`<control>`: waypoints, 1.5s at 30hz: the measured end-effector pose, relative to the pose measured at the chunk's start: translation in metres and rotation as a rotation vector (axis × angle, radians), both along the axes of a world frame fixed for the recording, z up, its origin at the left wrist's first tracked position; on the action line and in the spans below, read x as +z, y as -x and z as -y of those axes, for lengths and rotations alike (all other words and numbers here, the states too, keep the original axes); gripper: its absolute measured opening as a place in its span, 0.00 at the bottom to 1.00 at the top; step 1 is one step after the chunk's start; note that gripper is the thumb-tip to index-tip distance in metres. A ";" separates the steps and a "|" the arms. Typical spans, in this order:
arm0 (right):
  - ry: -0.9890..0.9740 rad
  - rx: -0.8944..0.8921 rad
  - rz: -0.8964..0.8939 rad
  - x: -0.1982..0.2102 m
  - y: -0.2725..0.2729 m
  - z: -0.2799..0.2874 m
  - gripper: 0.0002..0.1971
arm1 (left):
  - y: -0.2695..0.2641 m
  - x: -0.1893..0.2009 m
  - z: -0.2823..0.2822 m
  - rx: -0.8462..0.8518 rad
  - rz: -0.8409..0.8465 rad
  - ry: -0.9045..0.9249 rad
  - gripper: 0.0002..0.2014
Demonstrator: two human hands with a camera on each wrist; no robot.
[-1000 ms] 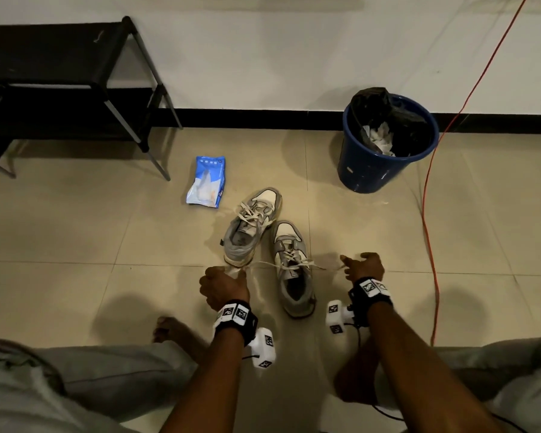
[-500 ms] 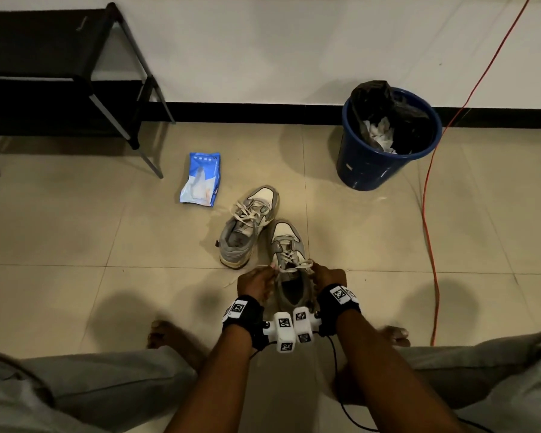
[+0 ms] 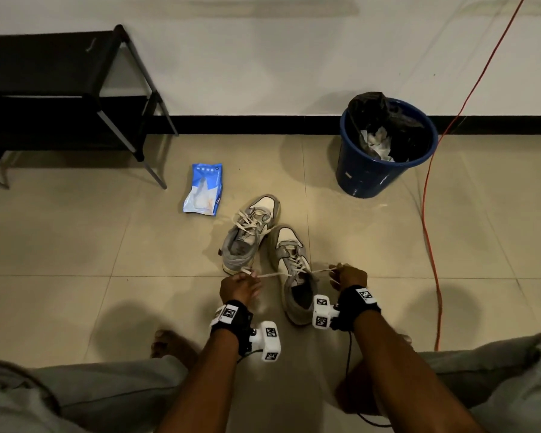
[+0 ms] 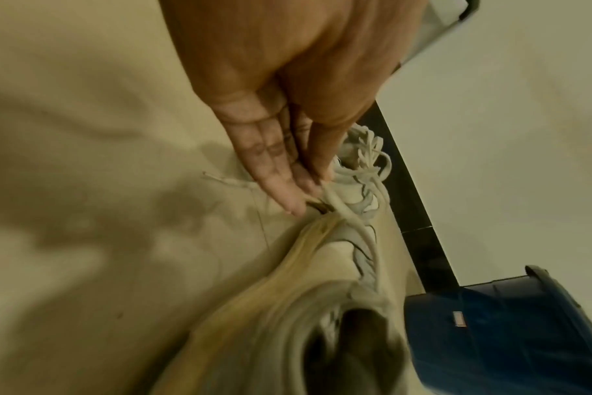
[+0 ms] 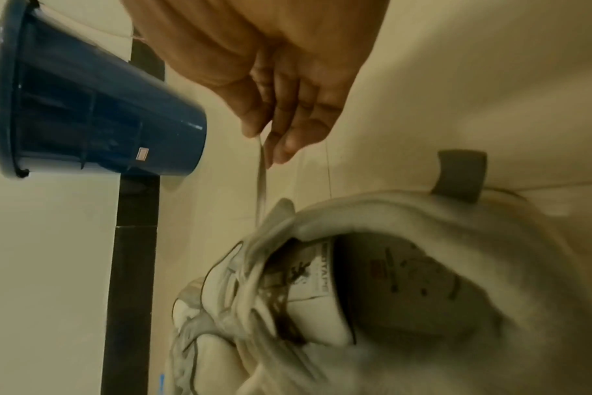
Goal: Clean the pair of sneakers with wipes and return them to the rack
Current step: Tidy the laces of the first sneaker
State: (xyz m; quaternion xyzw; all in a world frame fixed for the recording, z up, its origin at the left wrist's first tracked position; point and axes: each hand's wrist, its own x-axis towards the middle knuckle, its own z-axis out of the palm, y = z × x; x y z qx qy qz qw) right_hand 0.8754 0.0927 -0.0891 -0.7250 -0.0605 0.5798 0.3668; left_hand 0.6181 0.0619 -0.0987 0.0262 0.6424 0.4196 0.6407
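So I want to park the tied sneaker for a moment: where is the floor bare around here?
Bare tile lies left of the far sneaker, below the wipes pack and in front of the shoe rack. More lies between the near sneaker and the orange cable, below the blue bin. It is crowded around the sneakers, where the left hand and right hand pull the laces.

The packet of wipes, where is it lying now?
In the head view the packet of wipes lies on the floor, left of centre, between the black rack and the far sneaker.

Beige tiled floor (image 3: 75,245) — white wall (image 3: 263,57), black skirting (image 3: 247,125) — dim light
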 end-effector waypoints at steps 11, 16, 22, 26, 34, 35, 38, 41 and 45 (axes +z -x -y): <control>-0.139 0.131 -0.107 0.008 0.040 0.004 0.08 | -0.047 0.000 -0.005 -0.137 -0.019 -0.134 0.03; -0.135 0.043 -0.138 0.000 0.034 0.005 0.09 | -0.030 0.001 -0.013 0.111 0.182 -0.142 0.14; -0.014 -0.080 -0.047 -0.016 0.032 0.006 0.08 | -0.028 -0.019 -0.005 0.339 0.188 -0.183 0.14; -0.037 -0.066 -0.038 -0.015 0.033 0.005 0.07 | -0.023 -0.024 -0.006 0.398 0.123 -0.160 0.15; -0.357 0.109 -0.126 0.020 0.034 -0.013 0.06 | -0.028 -0.001 -0.032 -0.326 -0.501 -0.424 0.08; -0.392 0.184 -0.110 0.026 0.037 -0.017 0.05 | -0.030 0.003 -0.037 -0.473 -0.605 -0.504 0.08; -0.480 0.390 0.007 0.040 0.049 -0.021 0.03 | -0.039 0.018 -0.050 -0.976 -0.900 -0.666 0.11; -0.495 0.345 -0.015 0.037 0.053 -0.019 0.03 | -0.049 0.027 -0.053 -1.377 -1.136 -0.652 0.12; -0.414 0.363 -0.098 0.034 0.055 -0.011 0.04 | -0.050 0.032 -0.049 -1.507 -1.177 -0.674 0.13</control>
